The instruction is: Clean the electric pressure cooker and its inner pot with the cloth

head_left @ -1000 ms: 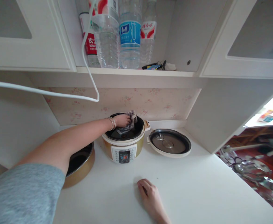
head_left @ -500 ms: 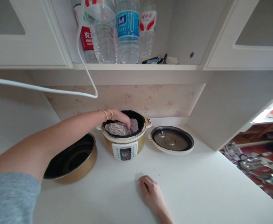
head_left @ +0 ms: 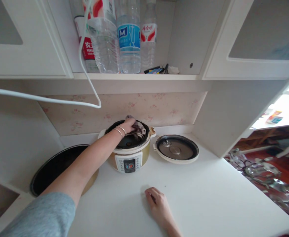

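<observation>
Item 1: patterned cloth (head_left: 139, 130), grey and off-white, bunched. It lay inside the mouth of the electric cooker (head_left: 145, 156), toward the right and rear of the cavity. From the grip, the larger part hung to the right and down; a smaller fold stood up past the fingers at the rear rim. Long axis, so far as the bunching let it be read: slanting from rear left to front right.

Item 2: left hand (head_left: 128, 125), two bracelets (head_left: 119, 131) at the wrist. Fingers closed over the cloth, pinching it; fingertips partly hidden by folds. This was by far the nearer hand.

Item 3: right hand (head_left: 157, 202), resting on the white countertop (head_left: 198, 194), well apart from the cooker. Fingers loosely curled; the underside could not be seen, so whether it held anything could not be told.

Item 4: gold pot (head_left: 92, 183), black inside, left of the cooker, partly behind the forearm.

Item 5: round lid (head_left: 175, 150), inner face up, just right of the cooker.

Changes from half a second earlier: cloth gathered rearward from a flat spread, baring the front of the dark cavity; right hand's pose unaltered.
</observation>
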A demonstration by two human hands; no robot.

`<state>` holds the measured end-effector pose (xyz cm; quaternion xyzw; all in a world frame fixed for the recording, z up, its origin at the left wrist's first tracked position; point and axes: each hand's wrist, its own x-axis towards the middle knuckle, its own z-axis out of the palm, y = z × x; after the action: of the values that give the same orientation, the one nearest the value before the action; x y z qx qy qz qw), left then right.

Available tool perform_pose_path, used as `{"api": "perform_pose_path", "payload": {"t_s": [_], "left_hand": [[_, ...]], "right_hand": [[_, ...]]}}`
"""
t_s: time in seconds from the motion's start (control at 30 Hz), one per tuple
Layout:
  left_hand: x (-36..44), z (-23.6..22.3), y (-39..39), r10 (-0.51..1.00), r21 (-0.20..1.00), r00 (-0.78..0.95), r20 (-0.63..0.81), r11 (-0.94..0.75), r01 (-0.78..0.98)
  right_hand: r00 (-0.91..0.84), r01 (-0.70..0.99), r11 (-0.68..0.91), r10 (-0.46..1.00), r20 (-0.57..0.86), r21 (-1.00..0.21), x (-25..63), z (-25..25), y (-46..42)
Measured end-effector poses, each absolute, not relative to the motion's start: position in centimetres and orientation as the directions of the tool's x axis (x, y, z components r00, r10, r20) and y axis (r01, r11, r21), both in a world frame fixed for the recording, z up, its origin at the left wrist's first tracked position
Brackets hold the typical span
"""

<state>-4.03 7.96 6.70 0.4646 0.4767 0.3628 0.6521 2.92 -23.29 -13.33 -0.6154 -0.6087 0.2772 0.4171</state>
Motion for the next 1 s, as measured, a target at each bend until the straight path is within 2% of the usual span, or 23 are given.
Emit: {"api": "perform_pose_path", "payload": {"t_s": [0.2,0.27,0.33,0.43,0.47,0.53,0.6,0.67,0.77,0.83,0.93,1.0], "left_hand": [[-6.3,6.8,4.8,0.846,0.941,0.444,-0.296,0.179,0.286],[-8.0,7.9,4.1,0.775,0.904,0.538,-0.333,0.100,0.415],[-9.8,9.3,4.0,0.649,0.812,0.637,-0.416,-0.051,0.582],[-12.4,10.8,4.9,0.549,0.503,0.645,-0.531,-0.408,0.762],[-13.0,10.8,5.5,0.563,0.357,0.652,-0.508,-0.551,0.754],[-13.8,10.2,6.7,0.587,0.052,0.724,-0.364,-0.763,0.644],[-14.1,8.9,7.9,0.560,-0.148,0.808,-0.183,-0.828,0.541],[-13.8,7.4,8.7,0.529,-0.208,0.845,-0.073,-0.837,0.506],[-12.6,5.8,9.4,0.424,-0.212,0.906,-0.003,-0.886,0.414],[-11.5,5.4,9.7,0.258,-0.240,0.965,0.045,-0.935,0.261],[-10.0,5.4,10.1,-0.068,-0.337,0.993,0.094,-0.941,-0.033],[-9.6,5.6,10.4,-0.164,-0.402,0.983,0.080,-0.908,-0.118]], "right_hand": [[0.077,0.519,0.080,0.987,0.139,-0.851,3.0,-13.5,-23.2],[0.078,0.520,0.072,0.988,0.131,-0.851,2.9,-13.6,-23.2],[0.076,0.523,0.070,0.989,0.128,-0.849,2.9,-13.6,-23.3],[0.073,0.528,0.075,0.988,0.134,-0.846,2.8,-13.6,-23.3],[0.074,0.528,0.075,0.988,0.134,-0.846,2.8,-13.6,-23.2],[0.078,0.525,0.074,0.988,0.134,-0.848,2.8,-13.6,-23.1],[0.080,0.522,0.072,0.988,0.133,-0.850,2.8,-13.6,-23.1],[0.086,0.519,0.069,0.988,0.132,-0.852,2.8,-13.6,-23.1],[0.097,0.518,0.066,0.986,0.136,-0.853,2.7,-13.6,-23.2],[0.105,0.521,0.062,0.985,0.136,-0.851,2.8,-13.6,-23.1],[0.121,0.513,0.055,0.983,0.136,-0.856,2.9,-13.5,-22.9],[0.136,0.507,0.055,0.980,0.143,-0.860,2.9,-13.6,-22.7]]}}
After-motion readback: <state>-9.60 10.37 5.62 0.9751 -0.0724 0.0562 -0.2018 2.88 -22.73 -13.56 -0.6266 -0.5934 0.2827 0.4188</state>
